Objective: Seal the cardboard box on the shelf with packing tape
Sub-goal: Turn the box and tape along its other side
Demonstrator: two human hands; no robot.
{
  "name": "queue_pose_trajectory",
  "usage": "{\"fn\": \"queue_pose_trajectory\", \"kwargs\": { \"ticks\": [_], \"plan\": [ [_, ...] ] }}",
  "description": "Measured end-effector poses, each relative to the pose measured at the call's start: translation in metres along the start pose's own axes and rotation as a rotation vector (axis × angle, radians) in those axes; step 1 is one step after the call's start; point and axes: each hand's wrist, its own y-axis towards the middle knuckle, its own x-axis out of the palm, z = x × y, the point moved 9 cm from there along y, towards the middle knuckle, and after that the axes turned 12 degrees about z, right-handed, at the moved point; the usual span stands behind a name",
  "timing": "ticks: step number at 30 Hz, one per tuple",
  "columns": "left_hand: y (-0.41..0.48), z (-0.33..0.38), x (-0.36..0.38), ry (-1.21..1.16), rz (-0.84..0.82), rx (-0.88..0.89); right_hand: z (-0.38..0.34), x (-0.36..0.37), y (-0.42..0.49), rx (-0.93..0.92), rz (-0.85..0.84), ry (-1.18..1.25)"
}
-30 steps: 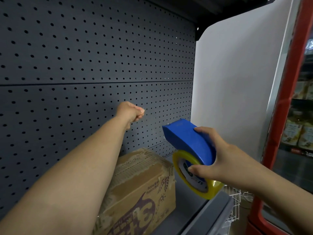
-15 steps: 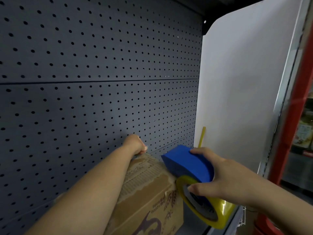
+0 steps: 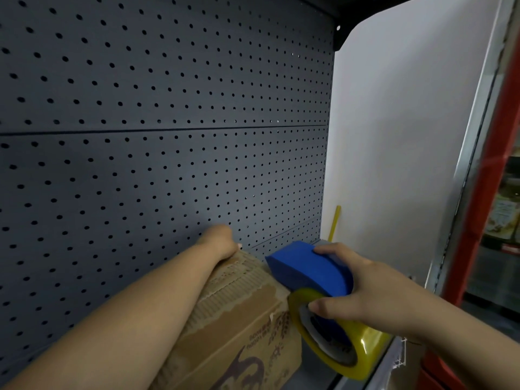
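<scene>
A worn brown cardboard box [image 3: 247, 319] with torn top flaps and a purple print sits on the shelf at the lower middle. My left hand [image 3: 222, 240] rests curled at the box's far top edge, close to the pegboard; its fingers are mostly hidden. My right hand [image 3: 365, 296] grips a blue tape dispenser [image 3: 312, 270] carrying a yellowish roll of packing tape [image 3: 354, 353]. The dispenser's nose touches the box's top right edge. No tape strand between the hands can be made out.
A dark grey pegboard [image 3: 168, 136] forms the back wall and a white side panel [image 3: 394, 136] closes the right. A yellow strip [image 3: 336, 220] stands in the corner. A red frame [image 3: 484, 220] and a white wire rack [image 3: 399, 358] lie to the right.
My left fist came down from mid-air to the box's far top edge. The right hand brought the dispenser against the box top. The view moved closer and lower.
</scene>
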Motion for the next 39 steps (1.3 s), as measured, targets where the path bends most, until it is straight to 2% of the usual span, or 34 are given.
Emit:
{"fn": "queue_pose_trajectory", "kwargs": {
  "ticks": [2,4,5,6,8,14,26,39],
  "plan": [
    [-0.010,0.024,-0.017,-0.011,0.119,0.226,0.002,0.000,0.000,-0.001,-0.002,0.016],
    [-0.031,0.043,-0.013,-0.084,0.027,0.398,0.003,0.001,0.000,0.002,0.000,0.044],
    [-0.040,0.045,-0.005,-0.114,-0.058,0.411,0.004,0.001,0.000,0.000,0.004,0.051],
    [-0.047,0.043,0.004,-0.140,-0.136,0.393,0.004,0.001,0.000,-0.004,0.003,0.049],
    [-0.055,0.039,0.014,-0.169,-0.186,0.361,0.005,0.003,-0.001,-0.008,-0.014,0.046],
    [-0.058,0.042,0.016,-0.077,-0.096,0.367,0.003,0.007,-0.005,-0.031,-0.098,-0.010],
    [-0.064,0.039,0.015,0.053,-0.132,0.311,0.025,-0.002,-0.047,-0.012,-0.119,-0.039],
    [-0.075,0.041,0.006,0.165,-0.118,0.216,0.040,-0.011,-0.100,-0.081,-0.151,-0.206]
  ]
}}
